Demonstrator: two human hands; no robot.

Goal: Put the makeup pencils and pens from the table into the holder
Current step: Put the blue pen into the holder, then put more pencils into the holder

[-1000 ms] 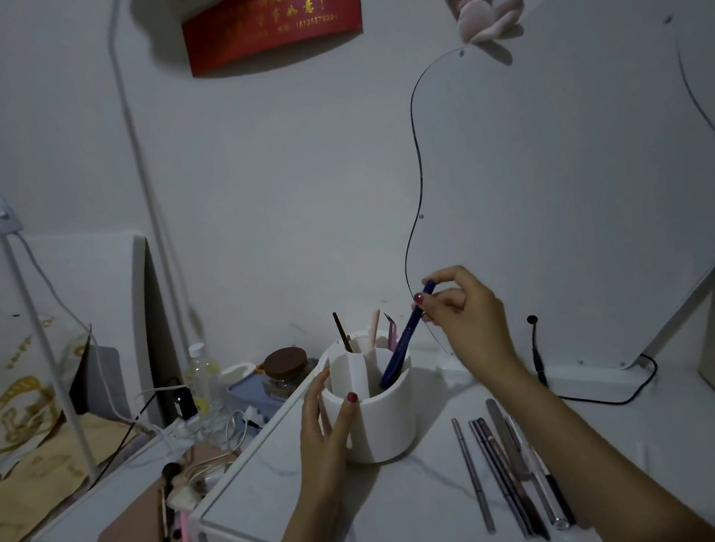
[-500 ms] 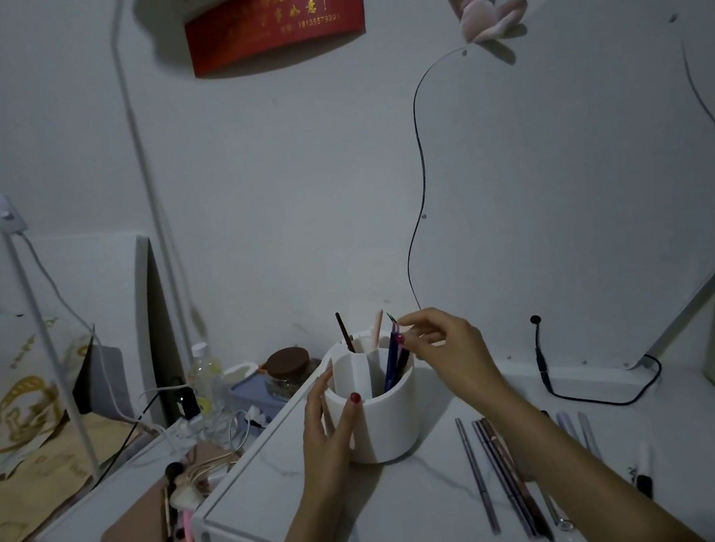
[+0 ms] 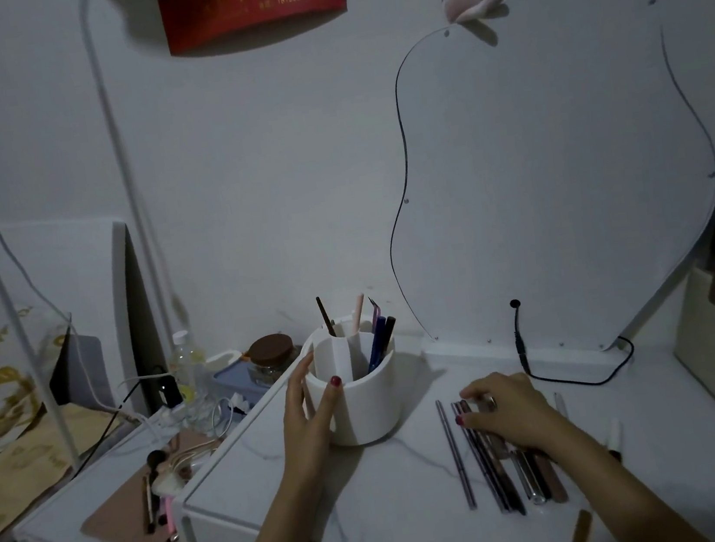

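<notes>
Left hand (image 3: 308,409) cups the near left side of the white holder (image 3: 366,399) at frame centre, fingers straight against the wall, thumb on the front. Right hand (image 3: 508,410) is down flat over the top ends of the pencils (image 3: 489,458) lying in a row on the table (image 3: 399,501), lower right of centre; fingers bent over them, but whether they grip one I cannot tell. One thin pencil (image 3: 455,458) lies apart on the left of the row, a short brown tube (image 3: 580,530) near the bottom edge. The blue pen (image 3: 377,345) stands in the holder's right compartment beside a dark one. Mirror (image 3: 562,180) behind, jar (image 3: 272,359) and bottle (image 3: 188,375) to the left. Half a second ago the right hand was up at the holder's rim with the blue pen; now it has let go and dropped to the row.
</notes>
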